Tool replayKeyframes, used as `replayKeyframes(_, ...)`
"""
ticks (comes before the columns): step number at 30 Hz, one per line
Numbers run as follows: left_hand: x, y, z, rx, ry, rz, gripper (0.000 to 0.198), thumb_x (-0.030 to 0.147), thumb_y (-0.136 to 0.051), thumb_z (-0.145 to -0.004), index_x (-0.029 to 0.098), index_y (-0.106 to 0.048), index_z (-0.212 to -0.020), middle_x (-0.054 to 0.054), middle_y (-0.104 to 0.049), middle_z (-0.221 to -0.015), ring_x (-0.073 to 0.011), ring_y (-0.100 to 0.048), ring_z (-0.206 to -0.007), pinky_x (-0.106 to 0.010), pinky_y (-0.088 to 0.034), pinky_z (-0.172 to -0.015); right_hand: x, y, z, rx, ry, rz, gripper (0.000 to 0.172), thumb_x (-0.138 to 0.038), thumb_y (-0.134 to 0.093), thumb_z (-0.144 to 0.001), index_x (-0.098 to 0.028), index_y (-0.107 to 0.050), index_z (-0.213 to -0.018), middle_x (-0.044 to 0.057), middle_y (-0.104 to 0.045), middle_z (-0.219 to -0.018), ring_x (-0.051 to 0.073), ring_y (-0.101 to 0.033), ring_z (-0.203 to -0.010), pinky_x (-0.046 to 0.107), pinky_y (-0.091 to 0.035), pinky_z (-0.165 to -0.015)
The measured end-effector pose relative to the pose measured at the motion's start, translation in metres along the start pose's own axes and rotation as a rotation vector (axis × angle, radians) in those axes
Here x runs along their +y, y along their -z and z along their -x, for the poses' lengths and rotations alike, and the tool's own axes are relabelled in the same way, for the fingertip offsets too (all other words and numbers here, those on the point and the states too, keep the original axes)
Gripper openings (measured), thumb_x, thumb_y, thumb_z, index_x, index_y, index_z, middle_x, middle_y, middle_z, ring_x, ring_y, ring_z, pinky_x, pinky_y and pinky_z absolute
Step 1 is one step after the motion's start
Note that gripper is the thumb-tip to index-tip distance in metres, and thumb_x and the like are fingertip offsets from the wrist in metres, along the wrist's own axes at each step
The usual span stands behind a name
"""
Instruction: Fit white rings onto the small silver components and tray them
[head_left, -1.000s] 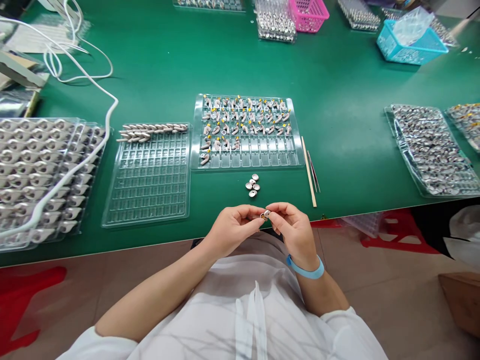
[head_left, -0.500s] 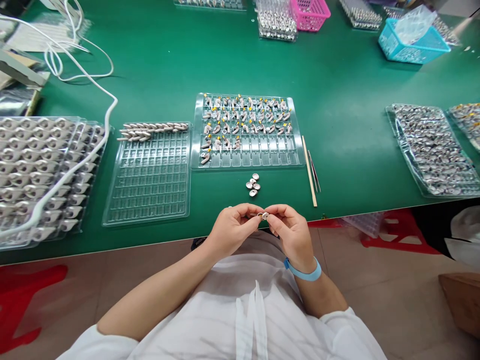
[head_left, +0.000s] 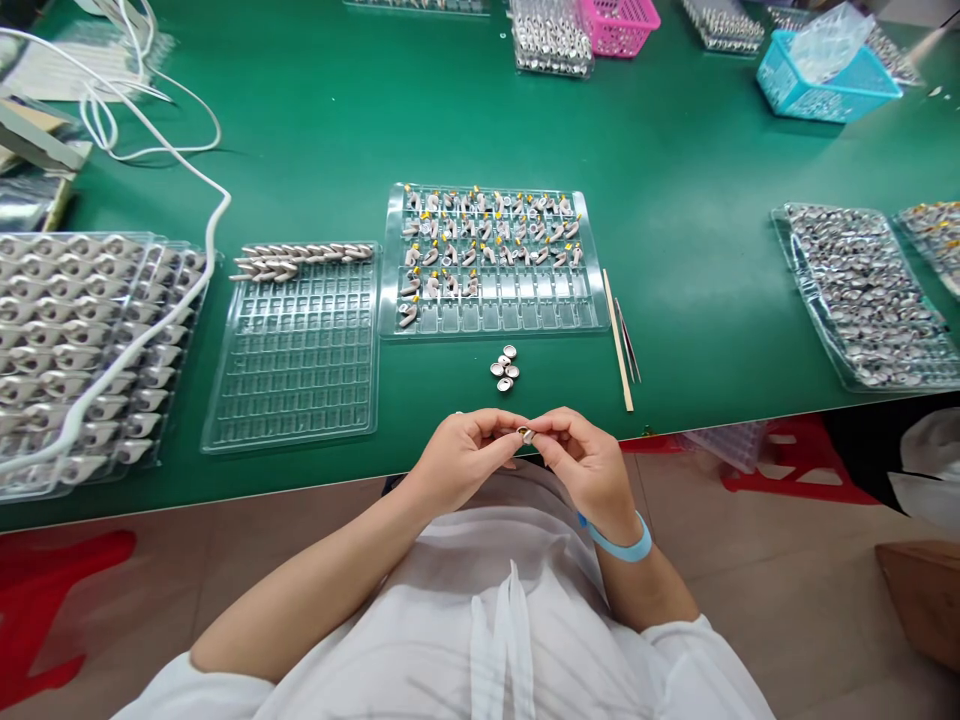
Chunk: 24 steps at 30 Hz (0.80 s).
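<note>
Where my left hand (head_left: 466, 448) meets my right hand (head_left: 589, 462), both pinch a roundish silver-gold metal bit (head_left: 527, 437), its long way hidden.

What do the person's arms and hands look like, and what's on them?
The left hand and right hand are bare, without gloves. A light blue band is on the right wrist. White sleeves leave the forearms bare.
</note>
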<state>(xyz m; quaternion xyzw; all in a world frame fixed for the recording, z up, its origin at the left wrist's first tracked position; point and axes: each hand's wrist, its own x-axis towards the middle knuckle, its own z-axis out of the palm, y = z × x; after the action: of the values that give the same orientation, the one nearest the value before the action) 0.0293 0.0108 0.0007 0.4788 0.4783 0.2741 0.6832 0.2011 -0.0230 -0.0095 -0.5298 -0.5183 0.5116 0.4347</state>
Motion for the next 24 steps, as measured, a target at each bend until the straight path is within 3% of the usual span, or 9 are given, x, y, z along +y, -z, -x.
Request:
replayKeyframes(5,0.0006,0.0059,0.0012,-0.092,-0.039,-0.068,0.026,0.028,-0.063,-0.086,0.018,-0.075,-0.106,-0.007,-0.076,-0.098,-0.0152,-0.068,-0.072,-0.027,-0.058,-0.073,-0.0004,0.0034,-0.0006,-0.006,-0.033,-0.02,0.011,-0.026,-0.062,-0.09,-0.024,-0.071,-0.095,0.002,-0.065,-0.091,0.013,-0.06,-0.075,0.024,-0.049,-0.062)
replayKeyframes(12,-0.0032,0.0074,0.0021,-0.113,-0.122,-0.153,0.025,0.025,-0.059,-0.089,0.019,-0.073,-0.109,-0.005,-0.073,-0.104,-0.0149,-0.068,-0.078,-0.026,-0.058,-0.075,-0.0023,0.004,-0.0011,-0.031,-0.058,-0.072,0.015,-0.027,-0.061,-0.09,-0.021,-0.071,-0.098,0.004,-0.068,-0.095,0.014,-0.065,-0.082,0.024,-0.053,-0.068)
replayKeyframes(24,-0.0009,0.0059,0.0041,-0.059,-0.045,-0.094,0.02,0.033,-0.065,-0.086,0.016,-0.065,-0.096,-0.002,-0.069,-0.087,-0.0123,-0.066,-0.073,-0.024,-0.056,-0.072,-0.0004,0.0056,-0.001,-0.008,-0.106,-0.092,0.012,-0.028,-0.065,-0.087,-0.022,-0.071,-0.096,0.001,-0.069,-0.084,0.011,-0.062,-0.069,0.021,-0.051,-0.059)
